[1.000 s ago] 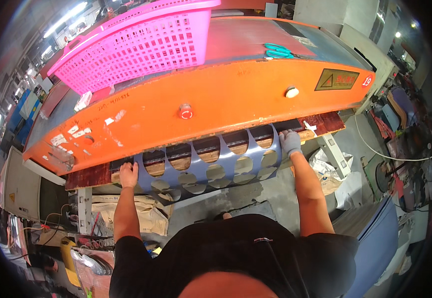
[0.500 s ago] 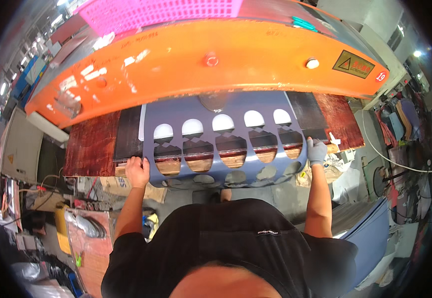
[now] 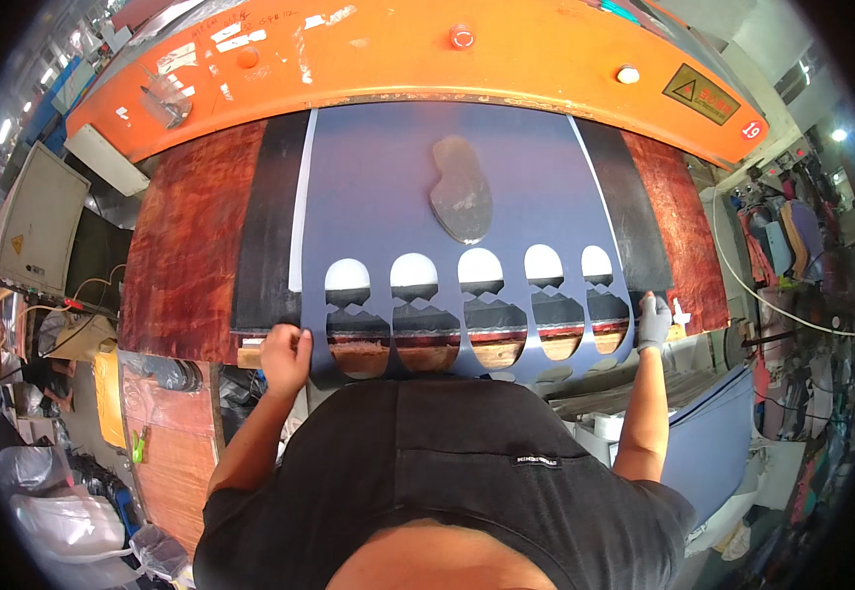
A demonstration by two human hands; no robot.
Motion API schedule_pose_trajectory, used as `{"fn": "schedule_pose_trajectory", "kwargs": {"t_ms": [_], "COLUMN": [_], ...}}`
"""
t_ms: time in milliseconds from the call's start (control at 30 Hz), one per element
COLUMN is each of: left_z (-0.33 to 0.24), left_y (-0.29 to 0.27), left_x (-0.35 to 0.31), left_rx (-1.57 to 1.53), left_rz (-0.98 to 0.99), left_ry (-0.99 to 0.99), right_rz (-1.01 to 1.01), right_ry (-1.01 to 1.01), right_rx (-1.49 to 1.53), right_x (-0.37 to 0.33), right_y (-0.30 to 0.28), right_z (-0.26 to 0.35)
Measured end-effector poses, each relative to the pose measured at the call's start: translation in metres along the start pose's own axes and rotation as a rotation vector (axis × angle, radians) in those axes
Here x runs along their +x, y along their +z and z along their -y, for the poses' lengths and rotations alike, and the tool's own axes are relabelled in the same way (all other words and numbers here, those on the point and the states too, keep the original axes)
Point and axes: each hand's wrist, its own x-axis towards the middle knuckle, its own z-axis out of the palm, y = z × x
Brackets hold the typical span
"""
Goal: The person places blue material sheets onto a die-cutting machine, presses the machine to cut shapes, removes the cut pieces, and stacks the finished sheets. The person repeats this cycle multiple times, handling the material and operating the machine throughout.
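Observation:
A blue sheet (image 3: 388, 197) with a row of rounded cut-outs lies across the red-brown press bed (image 3: 186, 246) and hangs over its front edge. My bare left hand (image 3: 286, 356) grips the sheet's front left corner. My right hand (image 3: 652, 321), in a grey glove, grips the front right edge. A grey sole-shaped cutting die (image 3: 462, 189) rests on the sheet near the middle back. Black mats (image 3: 265, 236) lie under the sheet on both sides.
The orange head of the cutting machine (image 3: 447, 54) spans the top, with a red button (image 3: 461, 37) and a white one (image 3: 627, 74). A grey cabinet (image 3: 39, 216) stands left. Bags and clutter sit at lower left, a blue sheet pile (image 3: 713, 442) at lower right.
The blue sheet has been drawn out toward me over the bed, so much more of it shows. Both hands have kept their grip on its front corners. The view has tilted down.

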Motion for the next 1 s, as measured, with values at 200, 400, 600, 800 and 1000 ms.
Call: {"fn": "schedule_pose_trajectory", "kwargs": {"t_ms": [200, 400, 600, 800, 1000], "left_z": [-0.056, -0.103, -0.101, -0.105, -0.104], "left_y": [0.01, 0.078, 0.079, 0.078, 0.077], "left_x": [0.04, 0.053, 0.045, 0.048, 0.047], "left_rx": [0.186, 0.277, 0.322, 0.346, 0.316], "left_rz": [-0.133, 0.292, 0.273, 0.303, 0.301], "left_ry": [0.384, 0.432, 0.472, 0.438, 0.432], "right_rz": [0.218, 0.519, 0.621, 0.435, 0.399], "right_ry": [-0.729, -0.672, -0.592, -0.576, -0.591], "right_rx": [0.032, -0.617, -0.194, -0.033, -0.627], "right_x": [-0.083, -0.175, -0.144, -0.088, -0.094], "right_y": [0.098, 0.176, 0.179, 0.153, 0.135], "right_z": [0.17, 0.263, 0.245, 0.222, 0.218]}}
